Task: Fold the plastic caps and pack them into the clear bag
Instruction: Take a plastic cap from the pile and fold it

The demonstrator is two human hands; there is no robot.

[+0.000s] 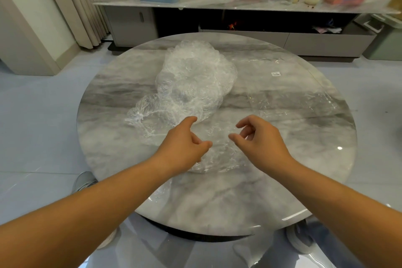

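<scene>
The left hand (185,143) and right hand (258,137) hover over the table (217,202), fingers loosely curled, gripping nothing. One flat cap (217,159) lies just beneath and between them. The pile (191,78) sits just beyond the left hand, and the bag (293,98) lies beyond the right.

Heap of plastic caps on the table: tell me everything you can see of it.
The heap of plastic caps is a crinkled mound of thin, see-through film with whitish gathered rims, too tangled to count. It sits on the far middle of the round marble table, with a looser cap trailing toward the near left. The clear bag lies flat to its right. The left hand hovers at its near edge, thumb close to the film; contact cannot be told.
</scene>
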